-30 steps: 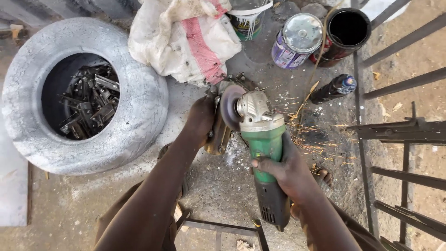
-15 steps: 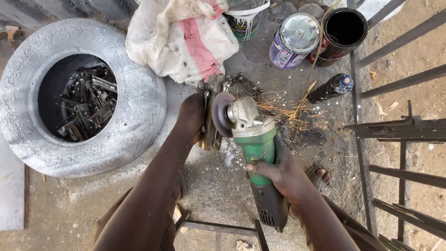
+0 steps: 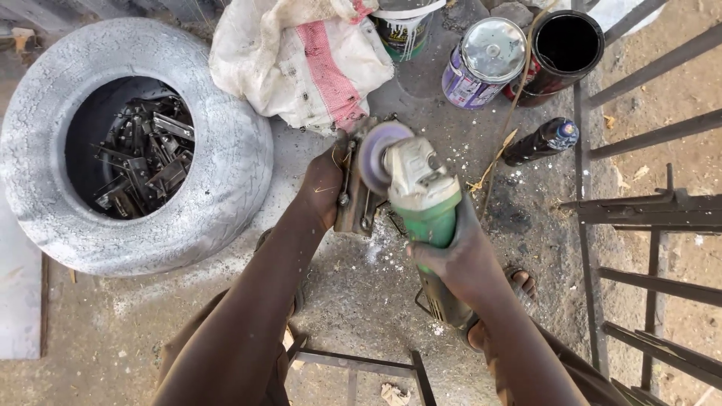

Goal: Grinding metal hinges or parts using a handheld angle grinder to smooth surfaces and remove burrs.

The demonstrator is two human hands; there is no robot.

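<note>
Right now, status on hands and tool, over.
Left hand steadies metal piece on ground. Right hand grips green angle grinder, disc at piece. White sack close behind.

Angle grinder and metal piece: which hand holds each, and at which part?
Right hand grips the green angle grinder around its body. Left hand holds the small metal piece by its left edge.

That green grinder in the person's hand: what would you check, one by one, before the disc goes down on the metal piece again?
1. Right hand wrapped around the green grinder: ok.
2. Left hand holding the metal piece steady: ok.
3. Left-hand fingers away from the disc: not ok, they sit close beside it.
4. Gloves on: not ok, both hands are bare.
5. Cloth sack well away from sparks: not ok, it lies just behind the disc.
6. Disc spinning or stopped: cannot tell.
</note>
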